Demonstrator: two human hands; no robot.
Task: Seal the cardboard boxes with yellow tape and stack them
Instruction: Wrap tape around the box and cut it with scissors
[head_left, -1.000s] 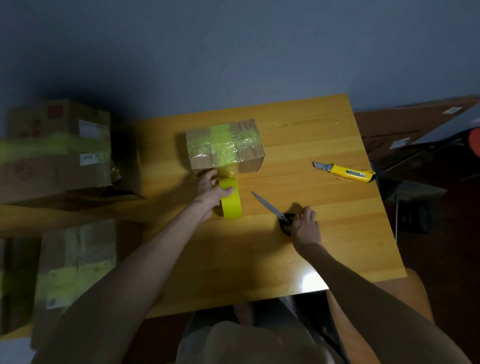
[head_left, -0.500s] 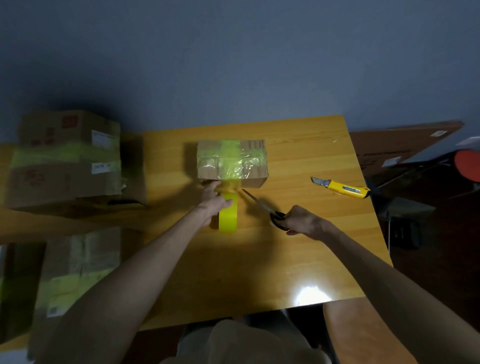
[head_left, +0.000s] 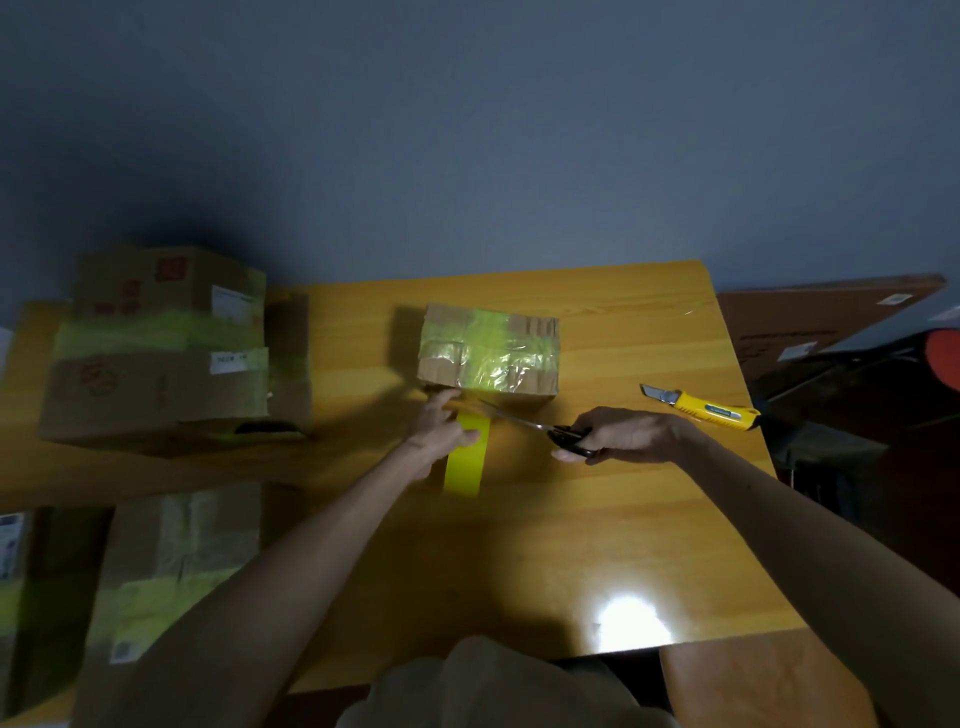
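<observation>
Box (head_left: 488, 348), small, cardboard: judged light, stiff, best held by its sides. Left hand (head_left: 441, 431) gripped the tape roll (head_left: 466, 462) at its near side; right hand (head_left: 618, 435) curled round scissors (head_left: 540, 427).

table (head_left: 597, 545): glossy wood | box (head_left: 540, 328): matt cardboard, shiny tape | scissors (head_left: 511, 417): metal blades

Holds an upright roll of yellow tape (head_left: 466, 462) in the left hand (head_left: 441, 434) on the orange-brown wooden table (head_left: 571, 545), just in front of a small cardboard box (head_left: 488, 348) crossed with yellow and clear tape. Grips black-handled metal scissors (head_left: 540, 427) in the right hand (head_left: 618, 434), blades aimed between roll and box. Off right, a yellow utility knife (head_left: 701, 410) lying flat; far left, two stacked taped cardboard boxes (head_left: 161, 343).
</observation>
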